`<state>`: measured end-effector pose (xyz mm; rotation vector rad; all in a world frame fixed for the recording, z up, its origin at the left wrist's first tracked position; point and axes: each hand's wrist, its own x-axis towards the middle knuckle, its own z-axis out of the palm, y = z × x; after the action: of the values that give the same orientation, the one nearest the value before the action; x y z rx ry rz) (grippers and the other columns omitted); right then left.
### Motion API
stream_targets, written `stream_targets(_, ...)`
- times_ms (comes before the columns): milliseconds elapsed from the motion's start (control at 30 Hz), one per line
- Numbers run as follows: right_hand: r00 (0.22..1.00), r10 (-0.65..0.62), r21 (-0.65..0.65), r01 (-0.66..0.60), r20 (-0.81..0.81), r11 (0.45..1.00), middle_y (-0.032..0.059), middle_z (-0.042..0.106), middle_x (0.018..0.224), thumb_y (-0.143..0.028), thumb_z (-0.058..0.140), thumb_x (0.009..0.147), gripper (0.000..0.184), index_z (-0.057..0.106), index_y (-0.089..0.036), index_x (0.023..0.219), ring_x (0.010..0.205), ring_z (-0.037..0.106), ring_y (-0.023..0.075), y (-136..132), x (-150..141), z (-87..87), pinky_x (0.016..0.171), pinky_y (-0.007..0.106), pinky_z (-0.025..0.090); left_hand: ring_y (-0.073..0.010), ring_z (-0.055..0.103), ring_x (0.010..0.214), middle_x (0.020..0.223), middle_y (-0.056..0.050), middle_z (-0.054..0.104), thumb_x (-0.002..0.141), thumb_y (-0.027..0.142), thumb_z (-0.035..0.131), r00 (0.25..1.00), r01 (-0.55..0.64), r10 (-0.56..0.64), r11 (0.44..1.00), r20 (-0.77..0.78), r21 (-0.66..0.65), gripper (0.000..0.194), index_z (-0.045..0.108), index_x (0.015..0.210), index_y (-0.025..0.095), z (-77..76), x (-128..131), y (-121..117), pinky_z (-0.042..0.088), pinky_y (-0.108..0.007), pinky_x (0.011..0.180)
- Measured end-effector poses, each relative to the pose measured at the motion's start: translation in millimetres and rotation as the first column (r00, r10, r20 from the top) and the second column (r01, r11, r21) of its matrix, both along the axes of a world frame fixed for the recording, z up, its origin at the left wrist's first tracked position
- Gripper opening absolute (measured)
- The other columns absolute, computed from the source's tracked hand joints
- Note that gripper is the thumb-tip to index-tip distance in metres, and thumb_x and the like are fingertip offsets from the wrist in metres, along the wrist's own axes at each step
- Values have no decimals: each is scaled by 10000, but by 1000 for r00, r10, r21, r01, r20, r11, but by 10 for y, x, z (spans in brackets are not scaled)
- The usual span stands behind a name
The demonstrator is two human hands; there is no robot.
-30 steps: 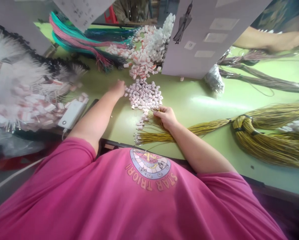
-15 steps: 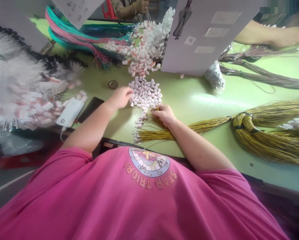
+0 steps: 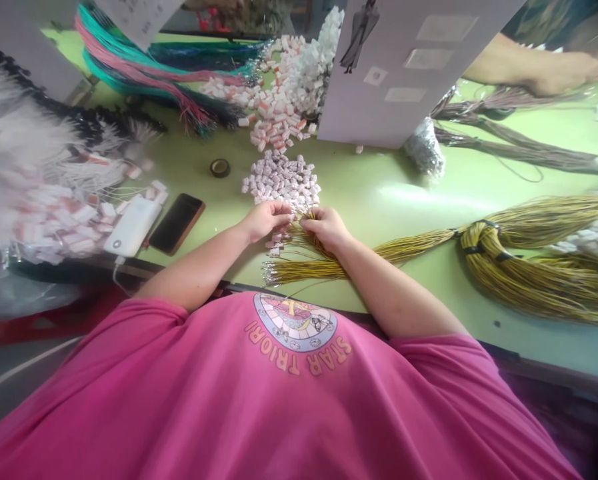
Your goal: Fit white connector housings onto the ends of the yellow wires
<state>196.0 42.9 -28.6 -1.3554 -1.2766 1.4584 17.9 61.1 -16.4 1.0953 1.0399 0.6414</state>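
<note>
My right hand is closed around the ends of several thin yellow-and-black wires. My left hand is pinched, its fingertips close to those wire ends. Whatever lies between its fingertips is too small to make out. Just beyond both hands spreads a pile of small pale connector housings. A short row of the same housings runs below my left fingers. More yellow-and-black wires with metal-tipped ends lie along the table's near edge, partly under my right forearm.
Left are a phone, a white power bank, a tape roll and white-wired connectors. A board stands behind, near a plastic bag. At right are a coiled wire bundle and another person's arm.
My left hand has moved right and nearer to me, from the left edge of the connector pile to the wire ends. My right hand keeps its hold on the wires.
</note>
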Motion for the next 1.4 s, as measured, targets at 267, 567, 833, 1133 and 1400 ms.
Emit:
stream_targets(267,985,-6,112,-14,174,994,-58,432,501,-271,592,629,147,496,-170,584,500,374,75,-15,-14,-47,484,222,282,-50,510,418,591,4,599,767,112,667,996,-14,20,998,-83,66,88,625,844,106,14,53,-35,396,-174,402)
stream_targets(567,947,71,70,-97,313,993,-27,498,527,-332,583,649,194,568,-148,591,538,422,101,5,30,-23,532,238,337,-54,525,441,587,-8,607,771,81,646,983,-48,67,993,-174,112,25,640,792,94,42,99,-26,406,-170,420)
stream_targets(833,964,52,105,-81,260,991,-28,522,548,-319,585,674,182,608,-140,651,540,433,101,-22,18,-77,550,240,360,-74,507,435,568,-2,594,785,163,646,959,42,1,989,-283,144,83,652,852,115,45,136,-73,382,-205,438)
stream_targets(1133,994,-111,79,111,-7,991,-19,585,638,-321,665,607,222,645,-156,753,598,489,121,-24,20,-82,574,252,388,-132,502,809,879,-49,599,821,202,607,651,64,482,735,-586,675,91,623,893,150,-87,-609,491,383,-262,796)
stream_targets(1400,998,-48,24,47,43,999,-59,426,500,-311,635,636,171,535,-175,606,490,375,79,-38,-17,22,495,230,294,-137,480,810,851,-44,546,815,162,581,603,76,492,748,-628,659,39,600,840,140,-166,-765,617,361,-267,816)
